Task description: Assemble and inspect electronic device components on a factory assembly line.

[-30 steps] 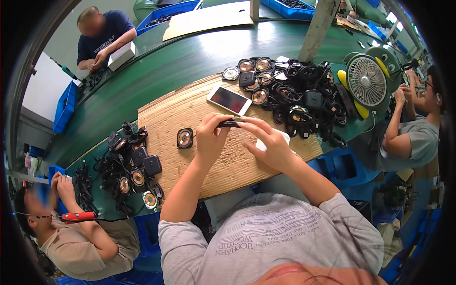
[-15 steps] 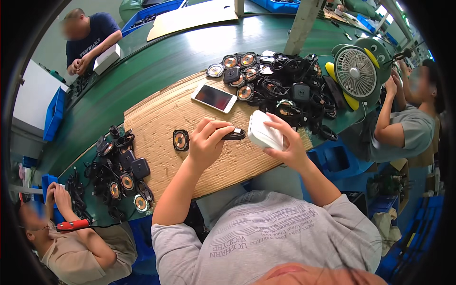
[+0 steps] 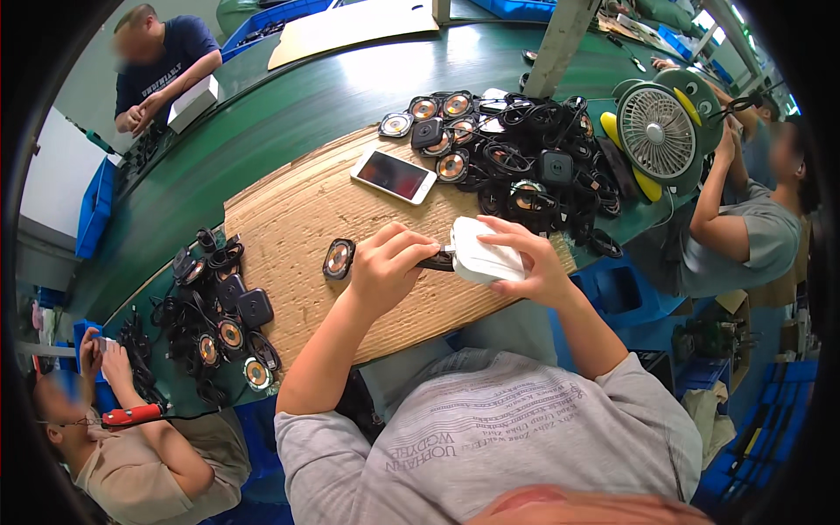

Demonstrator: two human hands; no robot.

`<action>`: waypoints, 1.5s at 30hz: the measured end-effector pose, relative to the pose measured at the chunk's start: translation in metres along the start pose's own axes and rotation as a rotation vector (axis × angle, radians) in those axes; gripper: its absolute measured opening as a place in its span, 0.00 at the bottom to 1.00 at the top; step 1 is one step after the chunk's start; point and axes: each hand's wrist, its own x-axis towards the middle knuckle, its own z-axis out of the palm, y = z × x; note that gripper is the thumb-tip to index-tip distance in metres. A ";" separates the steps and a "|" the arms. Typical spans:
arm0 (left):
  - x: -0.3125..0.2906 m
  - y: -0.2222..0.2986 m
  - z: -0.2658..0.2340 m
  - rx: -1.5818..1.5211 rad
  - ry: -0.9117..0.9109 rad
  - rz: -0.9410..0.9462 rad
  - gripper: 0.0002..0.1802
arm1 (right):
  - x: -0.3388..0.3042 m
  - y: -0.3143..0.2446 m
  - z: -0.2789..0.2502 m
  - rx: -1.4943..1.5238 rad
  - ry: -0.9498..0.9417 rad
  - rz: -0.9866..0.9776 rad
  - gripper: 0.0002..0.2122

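Note:
My left hand (image 3: 385, 267) is closed on a black cable (image 3: 437, 261), its plug end against the near-left side of a white box-shaped charger (image 3: 483, 252). That charger sits in my right hand (image 3: 531, 260), fingers over its top and thumb below. Whether the plug is inside a port I cannot tell. Left of my left hand a round charging pad (image 3: 339, 259) with a copper coil, apparently on the same cable, rests tilted on the cardboard sheet (image 3: 297, 306). A white phone (image 3: 394, 176) lies screen up beyond my hands.
Coil pads and black cables pile up at the far right (image 3: 516, 157) and at the left (image 3: 223, 315). A fan (image 3: 654, 131) stands right of the far pile, below a metal post (image 3: 560, 52). Co-workers sit at left and right; another is across the green belt (image 3: 332, 96).
The cable's plug and the white charger have come together. My right hand has tilted the charger and shifted it slightly left. The coil pad has moved a little right and tipped.

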 end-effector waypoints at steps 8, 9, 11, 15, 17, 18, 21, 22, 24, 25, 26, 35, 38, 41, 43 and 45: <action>0.000 0.005 -0.001 0.121 -0.135 0.097 0.10 | 0.006 -0.007 0.002 -0.226 -0.091 0.030 0.29; 0.000 0.007 -0.002 0.133 -0.171 0.100 0.09 | 0.006 -0.007 0.003 -0.238 -0.110 0.063 0.30; -0.006 0.004 -0.002 0.148 -0.181 0.105 0.09 | 0.003 -0.003 0.003 -0.158 -0.095 0.074 0.30; 0.007 0.000 -0.002 0.156 -0.321 0.044 0.18 | -0.003 0.012 0.014 0.087 -0.030 0.143 0.29; 0.011 0.000 -0.012 0.208 -0.393 0.013 0.24 | 0.002 0.014 0.022 -0.262 0.033 -0.001 0.30; 0.010 -0.001 -0.025 0.244 -0.410 -0.153 0.31 | 0.004 0.014 0.026 -0.436 0.068 -0.073 0.30; 0.004 -0.013 -0.064 0.314 -0.483 -0.483 0.50 | 0.009 0.012 0.025 -0.640 0.096 -0.188 0.31; 0.002 -0.016 -0.076 0.328 -0.482 -0.484 0.50 | 0.013 0.011 0.026 -0.663 0.080 -0.232 0.30; -0.001 -0.025 -0.094 0.310 -0.627 -0.652 0.51 | 0.025 0.009 0.027 -0.712 0.052 -0.316 0.30; -0.009 -0.029 -0.102 0.318 -0.630 -0.651 0.51 | 0.030 0.009 0.029 -0.705 0.055 -0.320 0.30; -0.022 -0.034 -0.108 0.319 -0.638 -0.668 0.52 | 0.038 0.008 0.032 -0.712 0.034 -0.323 0.30; -0.034 -0.033 -0.116 0.141 -0.544 -0.928 0.49 | 0.143 0.032 0.054 -0.967 0.020 -0.253 0.27; -0.027 -0.045 -0.112 -0.217 -0.250 -0.936 0.46 | 0.166 0.035 0.052 -1.082 -0.119 -0.120 0.27; -0.009 -0.060 -0.095 -0.564 0.001 -0.924 0.43 | 0.176 0.046 0.048 -1.128 -0.097 -0.096 0.26; -0.008 -0.073 -0.075 -0.742 0.156 -0.919 0.41 | 0.169 0.039 0.051 -1.093 -0.042 -0.123 0.26; -0.004 -0.075 -0.051 -1.135 0.413 -0.866 0.36 | 0.166 0.030 0.055 -1.074 0.022 -0.152 0.25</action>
